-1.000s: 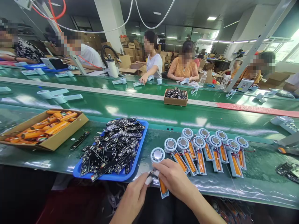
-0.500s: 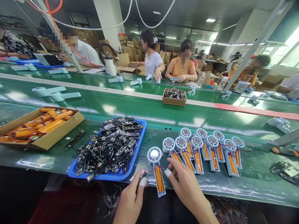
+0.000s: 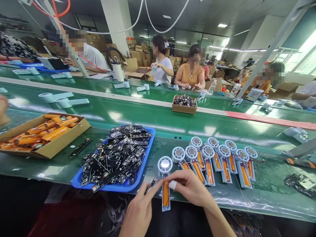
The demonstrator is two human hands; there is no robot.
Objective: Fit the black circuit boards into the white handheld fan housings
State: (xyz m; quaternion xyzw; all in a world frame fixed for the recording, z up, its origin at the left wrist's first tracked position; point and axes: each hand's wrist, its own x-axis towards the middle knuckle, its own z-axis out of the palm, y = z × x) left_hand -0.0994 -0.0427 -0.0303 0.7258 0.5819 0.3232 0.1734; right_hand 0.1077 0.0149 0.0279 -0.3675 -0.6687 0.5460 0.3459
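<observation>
Between the thumb and fingers of my left hand [image 3: 141, 205] is a narrow black circuit board [image 3: 150, 186]. My left index finger reaches to the neck of a light-blue handheld fan housing [image 3: 165, 165], which lies at the bench's front edge. Inside its handle is an orange-wrapped battery [image 3: 166, 195]. My right hand [image 3: 191, 188] bends over the top of that handle, thumb and index finger drawn together by thin wires. What the fingertips pinch is hidden. White covers wrap the right thumb. A blue tray [image 3: 149, 154] heaped with black circuit boards [image 3: 118, 154] stands left of my hands.
Several fan housings with batteries [image 3: 207, 151] stand grouped to the right. A cardboard box [image 3: 51, 149] of orange batteries is at left. Past the bench runs a green conveyor [image 3: 138, 110] with a small box of boards [image 3: 184, 109]. Co-workers [image 3: 190, 70] sit across; another person's hand [image 3: 3, 110] shows at far left.
My right hand has moved left onto the fan handle, and my left index finger has stretched to meet it. The handle stands straighter. Another person's hand has appeared at the left edge.
</observation>
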